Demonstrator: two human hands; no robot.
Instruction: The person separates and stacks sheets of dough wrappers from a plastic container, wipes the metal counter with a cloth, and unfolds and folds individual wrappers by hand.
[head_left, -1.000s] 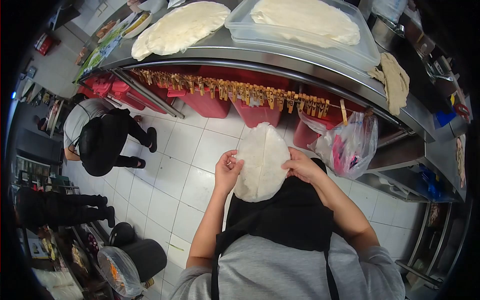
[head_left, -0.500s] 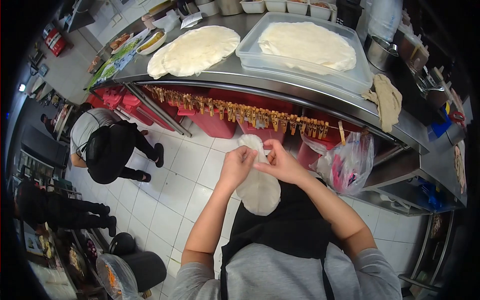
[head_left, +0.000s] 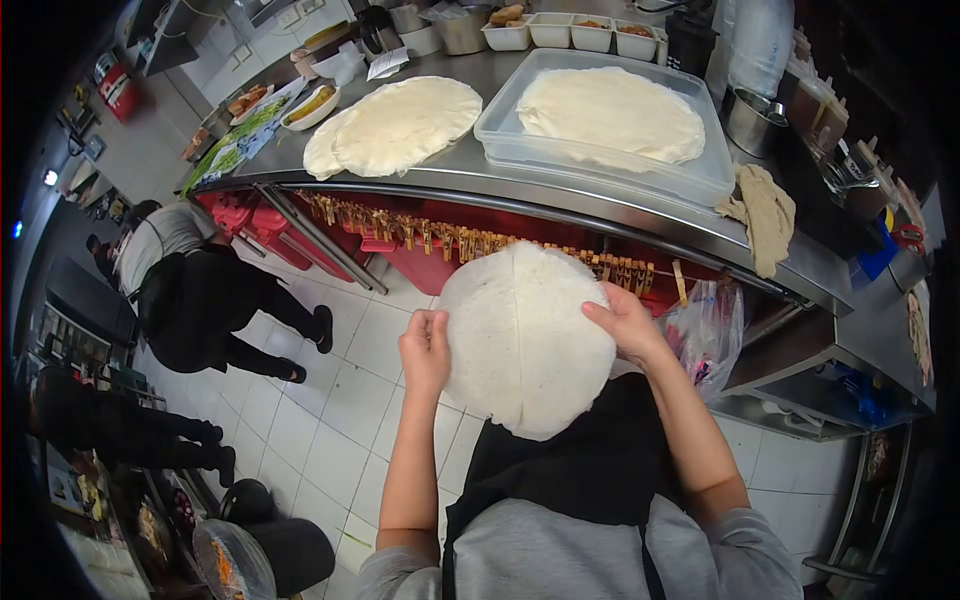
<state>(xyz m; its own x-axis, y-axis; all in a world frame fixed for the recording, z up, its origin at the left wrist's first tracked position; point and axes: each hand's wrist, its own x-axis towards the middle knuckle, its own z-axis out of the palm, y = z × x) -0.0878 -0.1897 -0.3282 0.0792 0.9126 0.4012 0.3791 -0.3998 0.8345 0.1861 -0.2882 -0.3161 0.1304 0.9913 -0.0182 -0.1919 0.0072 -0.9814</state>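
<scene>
Between my hands hangs a thin, round, white flatbread sheet [head_left: 530,345], spread flat with a crease down its middle. My left hand [head_left: 427,350] pinches its left edge. At the right edge, my right hand [head_left: 626,322] grips it with the thumb on top and the other fingers behind. The sheet is held in front of the counter, above my black apron. Similar sheets lie in a stack [head_left: 405,125] on the steel counter. More of them fill a clear plastic tub [head_left: 500,150] to the right of that stack.
The steel counter edge [head_left: 440,182] runs across, with clothespins [head_left: 470,243] strung beneath it. A cloth [head_left: 762,215] drapes over the edge near a metal pot [head_left: 755,122]. Red bins stand below. Two people [head_left: 190,280] are at the left, near a black bin [head_left: 290,545].
The sheet was folded narrow with both hands close together at its middle. It is now opened out into a full round, and my hands have moved apart to its two sides.
</scene>
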